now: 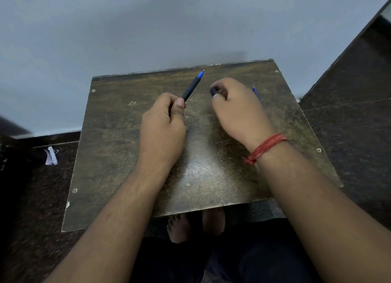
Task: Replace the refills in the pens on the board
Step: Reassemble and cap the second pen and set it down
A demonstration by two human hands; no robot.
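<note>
My left hand (163, 122) grips a pen (193, 85) with a black barrel and blue tip, its point aimed up and to the right, above the worn brown board (118, 147). My right hand (237, 109), blurred, is curled with its fingers bent down toward the board; a small dark piece (214, 90) shows at its fingertips. A thin blue item, maybe a refill or a second pen (256, 91), pokes out behind the right hand; most of it is hidden.
The board rests against a pale grey wall (148, 29). Dark speckled floor (349, 124) surrounds it. A crumpled white paper (51, 156) lies on the floor at left. My bare feet (196, 225) show below the board's near edge.
</note>
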